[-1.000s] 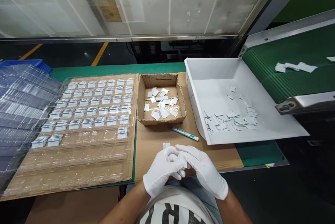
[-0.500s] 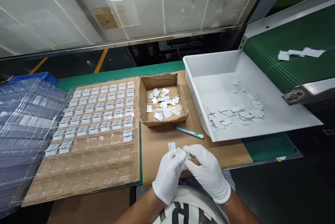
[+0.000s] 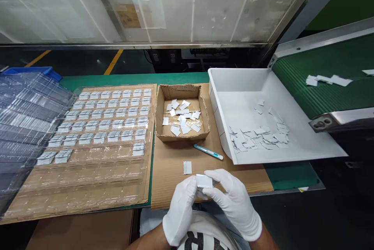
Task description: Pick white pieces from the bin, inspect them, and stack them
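Both my hands wear white gloves and meet near the table's front edge. My left hand (image 3: 181, 209) and my right hand (image 3: 233, 201) together pinch a small stack of white rectangular pieces (image 3: 204, 181). One loose white piece (image 3: 187, 167) lies on the cardboard sheet (image 3: 172, 164) just beyond my hands. A clear plastic tray (image 3: 87, 152) to the left holds several rows of the same pieces in its far pockets; its near rows are bare.
A small cardboard box (image 3: 181, 135) with several white scraps sits at centre. A teal pen-like tool (image 3: 208, 151) lies before it. A white bin (image 3: 292, 152) with loose pieces stands right, under a green conveyor (image 3: 321, 82). Stacked clear trays (image 3: 20, 117) are far left.
My hands have shifted the white stack from hidden between my fingers to held flat and visible on top. The loose piece on the cardboard now lies clear of my hands.
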